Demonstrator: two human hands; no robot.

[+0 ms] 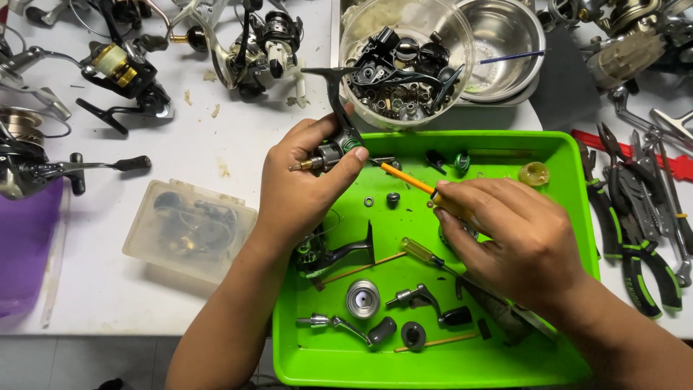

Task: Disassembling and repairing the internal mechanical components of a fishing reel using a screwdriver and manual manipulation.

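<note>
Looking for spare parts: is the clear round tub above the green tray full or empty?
Partly full: the clear round tub holds a heap of dark reel parts and small metal rings.

Lighting: bright, even, cast from overhead. Shadows: soft, short. Glare: noted on the steel bowl (505,43). Focus: sharp throughout; slight wide-angle bending seen at edges.

A clear plastic parts box (189,230) lies left of the tray.
</note>
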